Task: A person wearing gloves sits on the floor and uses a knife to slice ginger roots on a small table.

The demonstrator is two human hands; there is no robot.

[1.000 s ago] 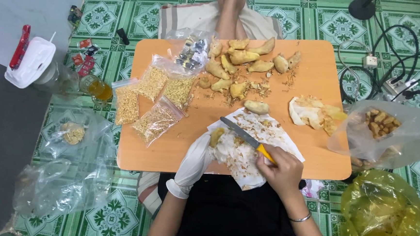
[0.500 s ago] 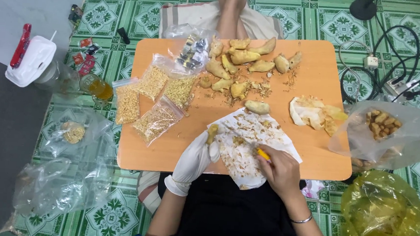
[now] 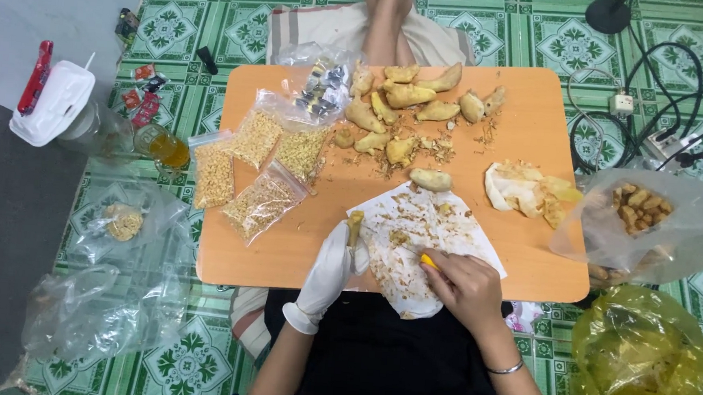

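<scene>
Head view shows us seated on a green tiled floor (image 3: 216, 18) behind a low orange counter (image 3: 536, 111), and we report from the largest items down. A white paper sheet (image 3: 463, 229) spread at the counter's near edge catches the scrapings; we judge it should remain under both hands so the peel falls on it and not on the bare board. Four clear bags of chopped pieces (image 3: 262, 204) lie to the left of the sheet, and a heap of unpeeled ginger roots (image 3: 406, 95) lies beyond it, well apart from the work. Our gloved left hand (image 3: 333, 265) is closed around one ginger piece (image 3: 355, 222), which stands upright out of the fist at the sheet's left edge. Our bare right hand (image 3: 468, 288) is closed on a knife with a yellow handle (image 3: 428, 261); the blade is too small for us to make out. For sound work, in our judgement, the left grip should sit low on the piece, keeping gloved fingers clear of the edge, while the right hand scrapes in short, shallow strokes directed away from the glove, turning the piece between strokes so only skin comes off.
</scene>
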